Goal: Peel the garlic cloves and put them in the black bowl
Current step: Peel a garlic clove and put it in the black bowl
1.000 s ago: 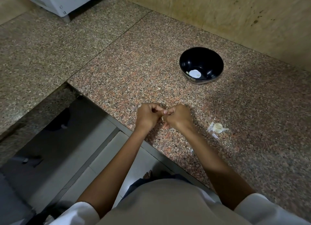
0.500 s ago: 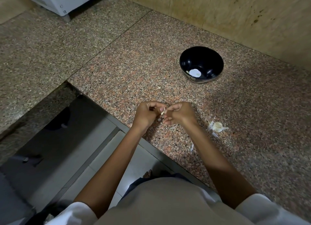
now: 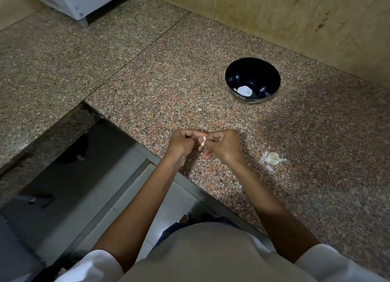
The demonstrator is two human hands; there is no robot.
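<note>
Speckled granite counter [image 3: 190, 81] carries the black bowl [image 3: 266, 79], pale peeled garlic [image 3: 244, 90] inside it. Nearer us than the bowl, our left hand [image 3: 181, 144] and right hand [image 3: 224, 145] both pinch one garlic clove [image 3: 203, 142]; another clove [image 3: 273, 156] lies nearer us, slightly right of the bowl.

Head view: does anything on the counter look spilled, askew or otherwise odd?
Only peeling litter. Papery skin scraps lie loose around a garlic piece on the counter, right of the right hand; one pale fleck sits alone between the left hand and the black bowl. The bowl stands upright; nothing looks damaged.
</note>
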